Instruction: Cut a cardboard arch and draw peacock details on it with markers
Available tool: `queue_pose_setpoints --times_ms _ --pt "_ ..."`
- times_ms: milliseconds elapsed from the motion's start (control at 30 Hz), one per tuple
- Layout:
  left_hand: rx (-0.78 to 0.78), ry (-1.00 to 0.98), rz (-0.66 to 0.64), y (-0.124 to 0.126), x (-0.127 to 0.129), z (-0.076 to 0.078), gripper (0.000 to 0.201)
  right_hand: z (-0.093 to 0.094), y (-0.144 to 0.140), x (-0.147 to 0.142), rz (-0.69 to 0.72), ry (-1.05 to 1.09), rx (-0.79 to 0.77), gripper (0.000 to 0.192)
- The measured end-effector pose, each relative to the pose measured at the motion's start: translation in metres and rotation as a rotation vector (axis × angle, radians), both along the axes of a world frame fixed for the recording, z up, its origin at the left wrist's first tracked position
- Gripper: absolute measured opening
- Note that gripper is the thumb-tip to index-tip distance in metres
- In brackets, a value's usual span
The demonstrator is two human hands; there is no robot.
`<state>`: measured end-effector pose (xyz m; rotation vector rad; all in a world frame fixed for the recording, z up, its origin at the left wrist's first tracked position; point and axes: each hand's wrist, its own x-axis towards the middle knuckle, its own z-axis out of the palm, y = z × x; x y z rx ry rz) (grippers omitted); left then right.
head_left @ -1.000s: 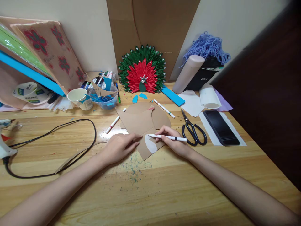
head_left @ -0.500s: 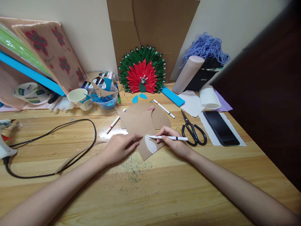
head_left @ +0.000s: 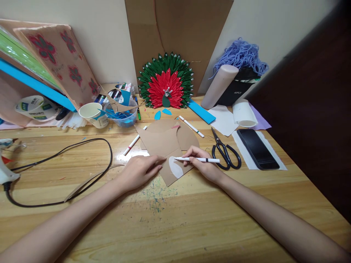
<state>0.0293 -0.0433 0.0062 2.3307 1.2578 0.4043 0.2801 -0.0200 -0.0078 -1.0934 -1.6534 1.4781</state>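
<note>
Between the fingers of my right hand (head_left: 204, 168) is a white marker pen (head_left: 205, 160) with a black band. Its tip touches the upper edge of a small white paper shape (head_left: 175, 168), curved like a bird's neck and body. That shape lies on a brown piece of cardboard (head_left: 168, 179). My left hand (head_left: 141, 170) rests flat with fingers stretched out, its fingertips on the cardboard's left edge. More cut cardboard (head_left: 161, 137) lies just behind. A red-banded marker (head_left: 135, 140) and a green-banded marker (head_left: 191, 126) flank it.
Black-handled scissors (head_left: 225, 151) and a phone (head_left: 257, 149) lie on the right. A red and green peacock craft (head_left: 166, 82) stands at the back. On the left are a paper cup (head_left: 94, 116), a plastic tub (head_left: 120, 118) and a glue gun (head_left: 8, 173) with its looping cable.
The marker's tip has shifted very slightly right along the white shape's upper edge. My left hand stays in place.
</note>
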Motion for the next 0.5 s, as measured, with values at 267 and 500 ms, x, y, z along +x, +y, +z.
queue_pose_setpoints --times_ms 267,500 --pt "-0.01 0.013 0.002 -0.0001 0.0003 0.0013 0.027 -0.0019 -0.0013 0.0011 0.058 0.028 -0.04 0.009" --pt "0.044 0.035 -0.096 -0.0047 -0.0015 0.0023 0.03 0.0004 0.0006 -0.0027 -0.065 0.127 0.006 0.013"
